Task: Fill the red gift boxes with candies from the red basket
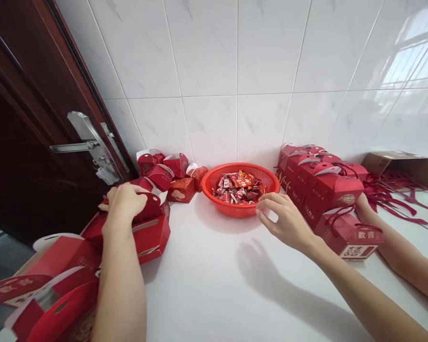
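My left hand [123, 204] is at the pile on the left, its fingers bent over the top of a red candy box [151, 232] with cut-out flaps. The fingertips are partly hidden behind the hand and the flaps. Over the white table [199, 285], my right hand [280, 216] hovers by the near right rim of a red plastic basket [223, 209]. Its fingers are curved, with a gap between thumb and forefinger and nothing visible in them. Small red-wrapped candies [239, 186] fill the bottom of the basket.
Closed red candy boxes [328, 190] stand in rows at the right, one [349, 235] in front. Another person's arm [395, 242] reaches behind them. Dark red ribbons [385, 199] spill from a cardboard box [403, 164]. More boxes [64, 266] lie front left, beside a door [32, 118].
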Demonstrator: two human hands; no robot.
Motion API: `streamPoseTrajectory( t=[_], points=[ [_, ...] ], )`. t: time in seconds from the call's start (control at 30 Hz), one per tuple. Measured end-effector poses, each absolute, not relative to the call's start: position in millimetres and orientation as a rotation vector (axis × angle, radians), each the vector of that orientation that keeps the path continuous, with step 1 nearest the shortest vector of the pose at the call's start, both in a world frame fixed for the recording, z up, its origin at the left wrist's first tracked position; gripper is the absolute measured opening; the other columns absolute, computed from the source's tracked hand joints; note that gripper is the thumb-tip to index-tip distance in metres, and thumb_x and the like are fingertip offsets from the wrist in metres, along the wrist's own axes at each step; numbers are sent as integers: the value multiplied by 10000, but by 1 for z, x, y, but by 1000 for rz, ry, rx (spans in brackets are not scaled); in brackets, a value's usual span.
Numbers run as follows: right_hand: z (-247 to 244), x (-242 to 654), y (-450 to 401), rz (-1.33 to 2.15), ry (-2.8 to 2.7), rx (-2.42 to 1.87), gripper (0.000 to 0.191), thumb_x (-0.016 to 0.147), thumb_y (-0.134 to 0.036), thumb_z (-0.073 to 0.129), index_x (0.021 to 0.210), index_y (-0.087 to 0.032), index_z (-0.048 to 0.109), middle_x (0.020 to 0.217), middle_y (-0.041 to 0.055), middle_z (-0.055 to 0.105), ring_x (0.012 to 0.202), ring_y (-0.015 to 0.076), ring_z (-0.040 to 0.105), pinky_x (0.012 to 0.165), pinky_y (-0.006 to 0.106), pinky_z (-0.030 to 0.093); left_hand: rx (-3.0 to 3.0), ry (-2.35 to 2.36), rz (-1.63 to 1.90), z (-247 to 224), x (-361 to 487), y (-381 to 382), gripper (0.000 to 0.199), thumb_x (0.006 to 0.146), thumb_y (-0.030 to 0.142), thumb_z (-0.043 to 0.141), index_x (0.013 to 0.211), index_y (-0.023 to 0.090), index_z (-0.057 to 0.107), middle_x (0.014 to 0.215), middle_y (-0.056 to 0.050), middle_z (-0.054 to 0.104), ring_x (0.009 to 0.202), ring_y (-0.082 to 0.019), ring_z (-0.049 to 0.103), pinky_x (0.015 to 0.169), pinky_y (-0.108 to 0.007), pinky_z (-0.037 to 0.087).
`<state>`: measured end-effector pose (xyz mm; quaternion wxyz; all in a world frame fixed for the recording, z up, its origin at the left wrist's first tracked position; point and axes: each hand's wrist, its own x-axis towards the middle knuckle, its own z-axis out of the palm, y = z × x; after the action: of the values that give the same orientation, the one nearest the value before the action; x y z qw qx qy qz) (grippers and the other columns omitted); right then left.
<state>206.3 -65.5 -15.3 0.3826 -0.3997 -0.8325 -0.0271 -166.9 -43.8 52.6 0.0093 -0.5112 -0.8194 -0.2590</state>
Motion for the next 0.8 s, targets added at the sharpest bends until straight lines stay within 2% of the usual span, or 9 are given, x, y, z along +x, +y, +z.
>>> streamPoseTrajectory(
  t=[0.07, 0.13, 0.3, 0.4, 0.47, 0.53, 0.63, 0.7, 0.8],
  points=[
    [-12, 198, -64, -14, -2128, -979, 137, 944, -211, 535, 876, -201, 653, 995, 87, 720, 924, 222, 667, 857, 371, 470, -1537, -2653, -809, 68, -147, -55, 224, 802, 174, 582, 937, 160, 760, 1372, -136, 625, 1308, -433, 498, 1093, -643, 379],
    [-7, 189, -61, 83, -2115, -934, 125, 944, -218, 547, 895, -198, 660, 999, 87, 717, 929, 219, 670, 837, 359, 485, -1584, -2554, -927, 79, -131, -65, 234, 810, 179, 560, 926, 177, 763, 1432, -73, 605, 1283, -364, 555, 1127, -527, 398],
    [16, 168, -54, 374, -2027, -768, 233, 976, -312, 554, 1149, -224, 683, 1165, 99, 685, 1088, 224, 645, 936, 364, 510, -2231, -2230, -1371, 84, -102, -85, 190, 721, 315, 597, 745, 232, 765, 1439, -1, 602, 1180, -311, 636, 971, -401, 542],
    [29, 165, -51, 426, -2107, -723, 290, 981, -367, 560, 1208, -260, 706, 1369, 104, 591, 1321, 264, 515, 1040, 402, 466, -2599, -2088, -1294, 78, -83, -87, 195, 675, 380, 648, 725, 257, 790, 1372, -26, 644, 1223, -327, 607, 931, -372, 557],
    [34, 167, -49, 461, -2239, -768, 267, 981, -373, 561, 1133, -263, 751, 1402, 99, 572, 1381, 287, 457, 1063, 417, 442, -2762, -2023, -1221, 73, -73, -84, 198, 689, 377, 650, 742, 266, 804, 1350, -35, 649, 1241, -323, 595, 956, -375, 546],
    [35, 170, -49, 514, -2344, -862, 255, 983, -361, 556, 1006, -244, 781, 1291, 98, 644, 1324, 292, 509, 1025, 405, 456, -2895, -2003, -1155, 68, -66, -80, 203, 708, 356, 638, 754, 261, 811, 1353, -41, 639, 1165, -307, 639, 926, -377, 560],
    [31, 175, -47, 571, -2384, -1036, 293, 976, -362, 555, 848, -202, 765, 1037, 80, 714, 1018, 240, 651, 833, 328, 494, -3003, -2032, -1103, 64, -63, -73, 205, 718, 328, 629, 750, 248, 815, 1318, -51, 651, 1025, -277, 693, 856, -377, 584],
    [28, 178, -45, 602, -2385, -1147, 240, 931, -344, 616, 810, -183, 748, 910, 54, 720, 802, 185, 646, 692, 282, 463, -3053, -2008, -1108, 62, -64, -68, 200, 730, 313, 622, 725, 246, 810, 1275, -49, 675, 1041, -273, 689, 876, -375, 578],
    [26, 184, -41, 684, -2417, -1195, 102, 821, -144, 657, 766, -171, 738, 766, 7, 718, 667, 137, 593, 596, 249, 403, -3153, -1952, -936, 59, -69, -61, 222, 765, 301, 592, 736, 259, 808, 1287, -36, 684, 1147, -276, 650, 943, -364, 548]
  ],
)
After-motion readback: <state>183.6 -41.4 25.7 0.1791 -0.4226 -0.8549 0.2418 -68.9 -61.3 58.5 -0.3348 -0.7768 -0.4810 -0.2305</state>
